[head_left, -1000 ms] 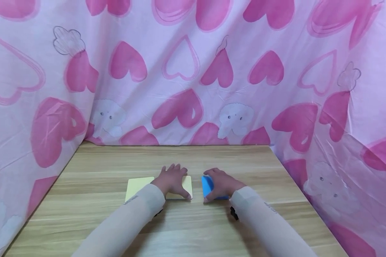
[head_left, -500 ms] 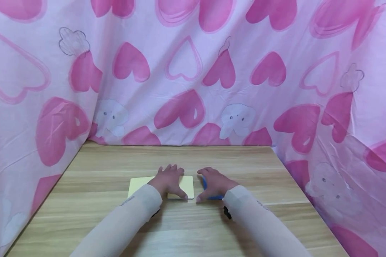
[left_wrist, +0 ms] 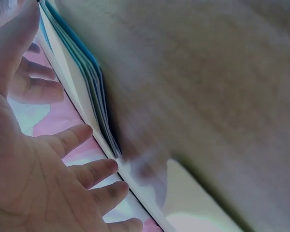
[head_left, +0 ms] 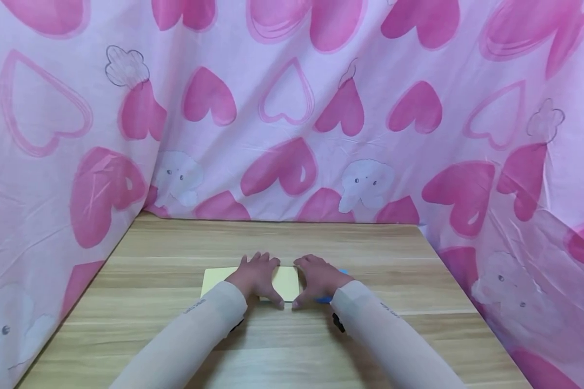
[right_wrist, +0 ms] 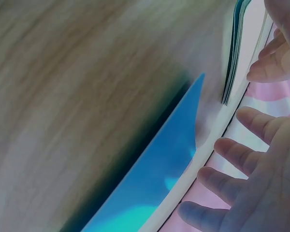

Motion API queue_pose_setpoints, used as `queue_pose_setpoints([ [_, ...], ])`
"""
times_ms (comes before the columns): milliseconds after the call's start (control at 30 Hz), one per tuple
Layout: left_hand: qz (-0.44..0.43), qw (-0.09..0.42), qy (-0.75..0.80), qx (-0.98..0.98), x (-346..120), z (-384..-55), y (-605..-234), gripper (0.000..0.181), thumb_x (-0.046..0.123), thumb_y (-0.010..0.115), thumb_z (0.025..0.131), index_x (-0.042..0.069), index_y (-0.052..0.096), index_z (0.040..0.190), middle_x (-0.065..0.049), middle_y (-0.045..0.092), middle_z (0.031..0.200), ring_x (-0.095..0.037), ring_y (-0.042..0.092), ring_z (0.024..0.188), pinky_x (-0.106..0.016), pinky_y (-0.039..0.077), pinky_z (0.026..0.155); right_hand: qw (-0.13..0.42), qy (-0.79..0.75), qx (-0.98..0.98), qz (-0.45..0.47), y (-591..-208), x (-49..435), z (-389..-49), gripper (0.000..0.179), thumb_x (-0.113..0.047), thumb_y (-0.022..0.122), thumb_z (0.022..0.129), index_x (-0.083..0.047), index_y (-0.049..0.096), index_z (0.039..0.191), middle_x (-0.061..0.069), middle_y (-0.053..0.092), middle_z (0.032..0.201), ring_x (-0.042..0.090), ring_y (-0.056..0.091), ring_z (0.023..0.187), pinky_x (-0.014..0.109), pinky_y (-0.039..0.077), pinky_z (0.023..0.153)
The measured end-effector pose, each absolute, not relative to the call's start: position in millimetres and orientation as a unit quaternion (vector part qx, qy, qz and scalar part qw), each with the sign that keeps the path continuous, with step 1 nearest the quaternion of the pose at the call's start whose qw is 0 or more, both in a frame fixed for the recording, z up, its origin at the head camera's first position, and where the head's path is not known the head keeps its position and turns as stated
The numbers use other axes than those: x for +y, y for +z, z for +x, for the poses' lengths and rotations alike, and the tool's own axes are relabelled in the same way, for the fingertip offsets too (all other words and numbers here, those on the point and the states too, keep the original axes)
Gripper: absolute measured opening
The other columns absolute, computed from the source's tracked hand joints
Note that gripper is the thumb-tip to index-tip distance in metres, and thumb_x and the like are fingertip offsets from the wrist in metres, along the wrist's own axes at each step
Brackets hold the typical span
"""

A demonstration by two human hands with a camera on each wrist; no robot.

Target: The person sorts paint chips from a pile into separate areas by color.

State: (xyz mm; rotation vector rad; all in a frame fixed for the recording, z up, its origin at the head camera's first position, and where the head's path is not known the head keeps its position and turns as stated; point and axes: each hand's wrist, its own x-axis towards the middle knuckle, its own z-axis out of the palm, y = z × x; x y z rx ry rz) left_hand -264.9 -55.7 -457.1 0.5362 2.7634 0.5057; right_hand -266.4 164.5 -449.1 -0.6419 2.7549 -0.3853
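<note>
A small stack of thin sheets (head_left: pixel 286 283), pale yellow on top with blue and green edges, lies flat between the hands. My left hand (head_left: pixel 256 276) arches over its left part, fingers spread, thumb at the near edge. Opposite it, the right hand (head_left: pixel 318 276) spans the stack's right end, thumb and fingertips right at the corners. Both wrist views show straight, separated fingers beside the stack (left_wrist: pixel 82 72). A pale yellow sheet (head_left: pixel 216 278) extends to the left, partly covered by the left hand and sleeve. Under the right hand lies a blue sheet (right_wrist: pixel 159 164), mostly hidden in the head view.
The wood-grain table (head_left: pixel 272 346) carries these flat pieces near its middle. Pink heart-patterned cloth (head_left: pixel 277 162) hangs behind the table and along both sides. A dark band (head_left: pixel 338 322) shows at the right wrist.
My right hand has moved left, off the blue sheet's left end to the stack's right end. The left hand has shifted slightly left over the stack. The head view has turned a little left.
</note>
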Motion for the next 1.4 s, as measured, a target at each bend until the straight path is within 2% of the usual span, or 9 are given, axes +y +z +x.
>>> queue_pose_setpoints([
  [367, 0.189, 0.135, 0.165, 0.959, -55.7, -264.9, -459.8, 0.114, 0.058, 0.097, 0.061, 0.013, 0.05, 0.154, -0.019, 0.043, 0.163, -0.045, 0.03, 0.156, -0.074, 0.016, 0.123, 0.149, -0.121, 0.956, -0.222, -452.8, 158.5, -268.9, 0.107, -0.059, 0.097, 0.065, -0.013, 0.051, 0.151, 0.007, 0.05, 0.152, 0.03, 0.05, 0.139, 0.053, 0.049, 0.112],
  [767, 0.185, 0.129, 0.158, 0.961, -56.0, -265.1, -461.0, 0.111, 0.056, 0.097, 0.063, 0.014, 0.051, 0.154, -0.019, 0.044, 0.162, -0.045, 0.031, 0.155, -0.074, 0.018, 0.123, 0.144, -0.109, 0.959, -0.219, -455.0, 155.7, -269.0, 0.107, -0.059, 0.095, 0.066, -0.014, 0.05, 0.152, 0.007, 0.049, 0.154, 0.03, 0.049, 0.141, 0.054, 0.045, 0.116],
  [1000, 0.192, 0.122, 0.155, 0.961, -56.3, -264.1, -462.6, 0.108, 0.056, 0.097, 0.063, 0.014, 0.052, 0.152, -0.018, 0.046, 0.16, -0.044, 0.033, 0.155, -0.074, 0.02, 0.122, 0.144, -0.112, 0.958, -0.22, -457.6, 153.9, -269.6, 0.103, -0.058, 0.096, 0.066, -0.014, 0.053, 0.148, 0.007, 0.051, 0.149, 0.027, 0.052, 0.132, 0.051, 0.048, 0.111],
  [1167, 0.19, 0.123, 0.153, 0.962, -56.1, -263.6, -462.8, 0.108, 0.057, 0.096, 0.063, 0.015, 0.052, 0.153, -0.019, 0.043, 0.163, -0.044, 0.031, 0.156, -0.073, 0.019, 0.123, 0.146, -0.11, 0.959, -0.218, -459.2, 153.4, -270.9, 0.098, -0.058, 0.096, 0.066, -0.015, 0.055, 0.144, 0.005, 0.053, 0.147, 0.025, 0.053, 0.127, 0.048, 0.05, 0.108],
  [1400, 0.186, 0.128, 0.153, 0.962, -56.8, -263.6, -461.3, 0.108, 0.058, 0.096, 0.064, 0.015, 0.051, 0.153, -0.02, 0.04, 0.165, -0.045, 0.029, 0.157, -0.073, 0.017, 0.124, 0.154, -0.125, 0.955, -0.218, -458.7, 154.4, -273.3, 0.098, -0.056, 0.097, 0.066, -0.014, 0.055, 0.144, 0.006, 0.053, 0.146, 0.025, 0.053, 0.129, 0.047, 0.05, 0.108],
])
